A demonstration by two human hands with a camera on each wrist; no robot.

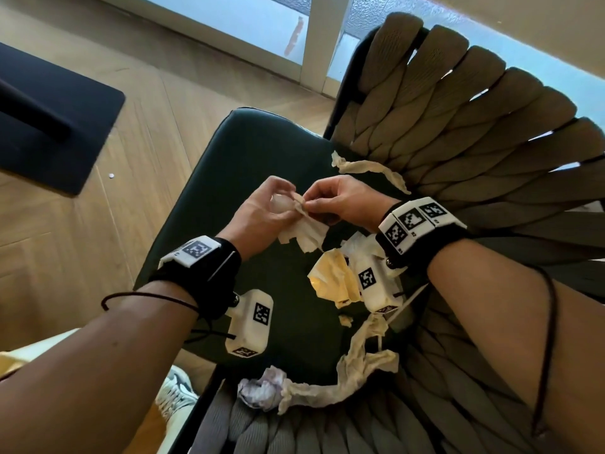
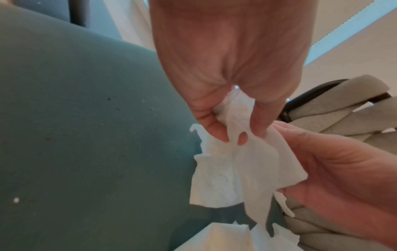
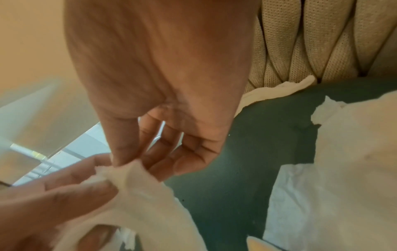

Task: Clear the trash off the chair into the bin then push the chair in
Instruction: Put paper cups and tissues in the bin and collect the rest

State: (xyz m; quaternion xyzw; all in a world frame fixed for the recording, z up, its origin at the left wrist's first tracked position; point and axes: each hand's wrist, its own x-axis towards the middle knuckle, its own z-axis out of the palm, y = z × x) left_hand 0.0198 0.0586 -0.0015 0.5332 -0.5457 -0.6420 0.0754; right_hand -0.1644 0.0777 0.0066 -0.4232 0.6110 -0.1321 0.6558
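Observation:
A chair with a dark green seat (image 1: 248, 152) and a woven beige back (image 1: 458, 126) carries torn paper trash. Above the seat's middle, my left hand (image 1: 284, 199) and right hand (image 1: 311, 199) both pinch the top of one torn white tissue (image 1: 304, 234), which hangs down. In the left wrist view my left hand (image 2: 238, 132) grips the tissue (image 2: 236, 169); in the right wrist view my right hand (image 3: 135, 163) pinches its edge (image 3: 146, 195). On the seat lie a twisted strip (image 1: 366, 170), yellow crumpled paper (image 1: 334, 283), a long twisted tissue (image 1: 360, 365) and a crumpled ball (image 1: 262, 391).
A black flat base (image 1: 49, 119) lies on the wooden floor (image 1: 147, 93) to the left. A window frame (image 1: 317, 44) runs behind the chair. A light shoe (image 1: 176, 394) shows by the seat's near left corner. No bin is in view.

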